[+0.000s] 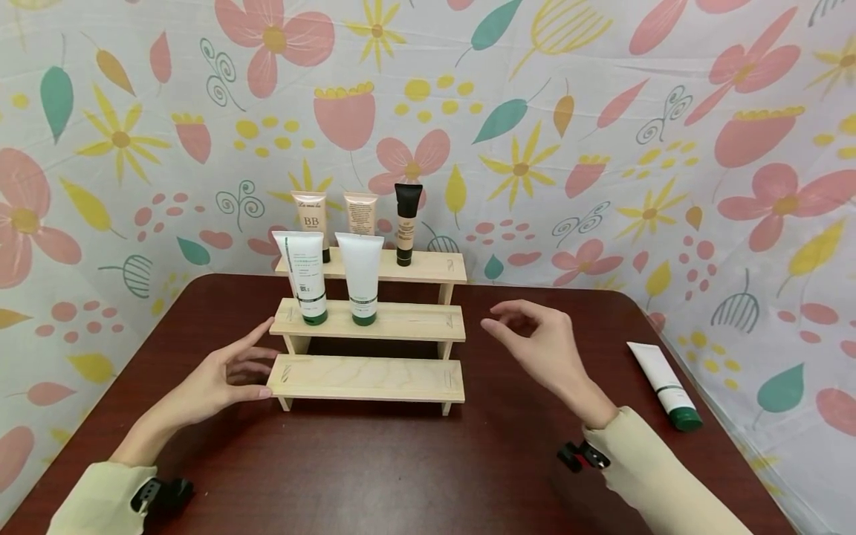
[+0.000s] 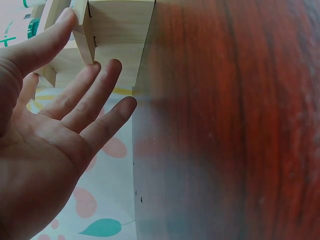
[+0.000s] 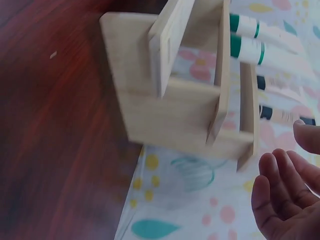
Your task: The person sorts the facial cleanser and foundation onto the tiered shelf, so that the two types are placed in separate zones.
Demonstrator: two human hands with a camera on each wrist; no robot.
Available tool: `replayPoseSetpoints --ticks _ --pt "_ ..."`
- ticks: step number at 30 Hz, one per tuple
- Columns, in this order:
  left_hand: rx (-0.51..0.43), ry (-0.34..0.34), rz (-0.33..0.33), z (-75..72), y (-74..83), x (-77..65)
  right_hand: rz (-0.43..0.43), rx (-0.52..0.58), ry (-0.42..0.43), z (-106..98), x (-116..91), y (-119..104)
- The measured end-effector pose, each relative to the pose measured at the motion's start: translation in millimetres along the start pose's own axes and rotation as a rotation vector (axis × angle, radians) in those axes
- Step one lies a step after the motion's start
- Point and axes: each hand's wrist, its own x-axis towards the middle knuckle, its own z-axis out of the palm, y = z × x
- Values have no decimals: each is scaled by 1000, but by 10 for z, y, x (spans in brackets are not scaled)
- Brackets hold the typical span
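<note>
A three-tier wooden display rack point(image 1: 368, 377) stands on the table. My left hand point(image 1: 214, 375) is at its left end, thumb at the bottom tier's corner and index finger reaching up to the middle tier; it grips nothing. My right hand point(image 1: 545, 342) hovers right of the rack, fingers loosely bent, thumb apart from them, holding nothing. Two white tubes with green caps, the left one point(image 1: 306, 275) and the right one point(image 1: 362, 275), stand on the middle tier. On the top tier are a BB cream tube point(image 1: 311, 212), a similar beige tube point(image 1: 361, 212) partly hidden, and a slim black-and-beige tube point(image 1: 406, 223).
Another white tube with a green cap point(image 1: 662, 379) lies on its side near the table's right edge. The dark reddish-brown table point(image 1: 374, 468) meets a flower-patterned curtain point(image 1: 521, 89) at the back and sides. Each wrist wears a small black camera mount.
</note>
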Motion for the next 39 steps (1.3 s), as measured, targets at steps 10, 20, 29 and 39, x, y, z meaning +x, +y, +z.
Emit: replayPoseSetpoints --ticks 10,20,29,39 --pt "-3 2 24 3 -17 -2 92 -95 34 -418 -285 331" --pt "1 1 21 5 -22 -17 137 -249 50 -881 -470 575" --pt "8 2 28 -12 -16 7 191 -327 29 -1282 -589 914" --pt "21 -2 11 -11 -5 -7 178 -385 -16 -1591 -708 1244"
